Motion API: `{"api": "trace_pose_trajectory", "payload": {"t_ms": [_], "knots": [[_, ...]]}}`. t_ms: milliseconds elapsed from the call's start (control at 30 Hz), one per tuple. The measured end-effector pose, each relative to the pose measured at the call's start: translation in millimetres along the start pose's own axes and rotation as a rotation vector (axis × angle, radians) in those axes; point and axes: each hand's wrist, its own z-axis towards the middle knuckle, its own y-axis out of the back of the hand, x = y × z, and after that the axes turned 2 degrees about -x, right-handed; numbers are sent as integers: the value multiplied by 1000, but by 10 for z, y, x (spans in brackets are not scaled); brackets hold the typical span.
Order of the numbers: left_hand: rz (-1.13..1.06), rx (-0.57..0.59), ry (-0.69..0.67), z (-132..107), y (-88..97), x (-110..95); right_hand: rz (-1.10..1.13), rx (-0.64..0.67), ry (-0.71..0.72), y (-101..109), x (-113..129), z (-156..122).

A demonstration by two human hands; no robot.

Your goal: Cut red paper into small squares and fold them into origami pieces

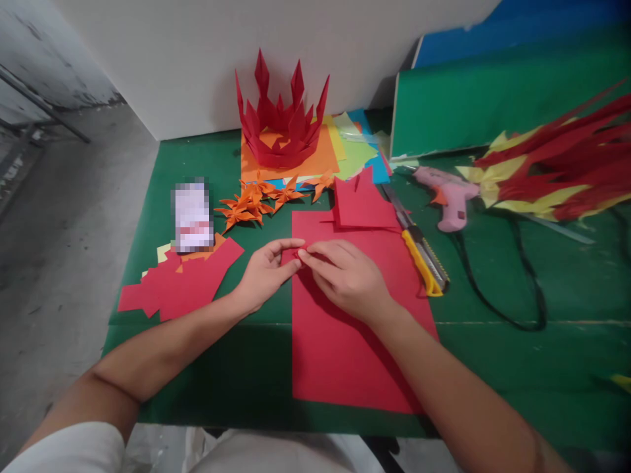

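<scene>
My left hand (271, 270) and my right hand (348, 277) meet over the upper left part of a large red paper sheet (365, 368). Between their fingertips they pinch a small piece of red paper (298, 254), mostly covered by the fingers. Just beyond my hands lie smaller red paper squares (365, 203). Several orange folded paper flowers (246, 205) sit farther back to the left. A yellow utility knife (424, 261) rests to the right of my right hand, partly on the sheet's edge.
A red folded paper crown (280, 141) stands at the back on coloured sheets (325, 157). Red paper scraps (182, 282) and a blurred-out phone-shaped object (193, 217) lie left. A pink glue gun (451, 196) with a black cord and red-yellow paper streamers (552, 164) are right, on the green table (217, 368).
</scene>
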Motion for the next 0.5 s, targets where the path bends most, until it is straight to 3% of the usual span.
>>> {"api": "trace_pose_trajectory", "payload": {"t_ms": [500], "knots": [[-6,14,18,-10,-2,-49,56,68,33,42,-53,2]]}}
